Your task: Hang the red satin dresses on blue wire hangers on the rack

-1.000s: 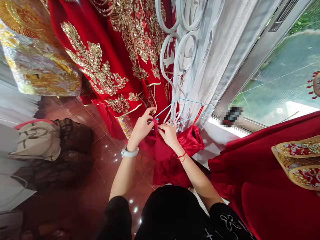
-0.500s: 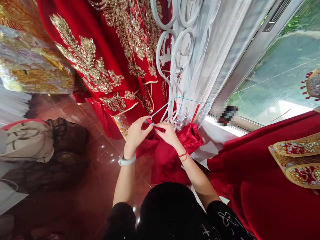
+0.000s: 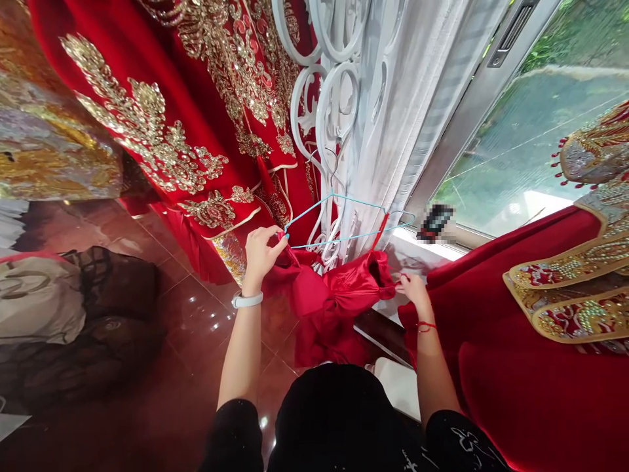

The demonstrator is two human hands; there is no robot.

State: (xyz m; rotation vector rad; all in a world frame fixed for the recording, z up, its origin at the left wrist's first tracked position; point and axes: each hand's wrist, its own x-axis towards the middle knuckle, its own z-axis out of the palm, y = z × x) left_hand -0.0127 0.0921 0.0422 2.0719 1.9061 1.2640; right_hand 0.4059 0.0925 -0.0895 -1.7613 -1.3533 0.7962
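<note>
A red satin dress (image 3: 351,283) hangs from a thin light-blue hanger (image 3: 310,210) in front of me. At the hanger's left end my left hand (image 3: 261,254) is closed, pinching a red strap of the dress against the wire. The other red strap (image 3: 380,231) is looped over the hanger's right side. My right hand (image 3: 416,290) is closed on the dress's right upper edge, drawing it out to the right. The bodice gapes open near that hand, and its lower folds hang down toward the floor.
The hanger hook is on a white scrolled metal rack (image 3: 339,98). Red robes with gold embroidery (image 3: 167,137) hang at left, and another red embroidered garment (image 3: 491,314) at right. Bags (image 3: 44,288) lie on the tiled floor (image 3: 196,341). A window (image 3: 531,131) stands at right.
My right hand has left the strap beside my left hand, moved right and taken hold of the dress's right edge. The bodice is now spread wider. My left hand stays at the hanger's left end.
</note>
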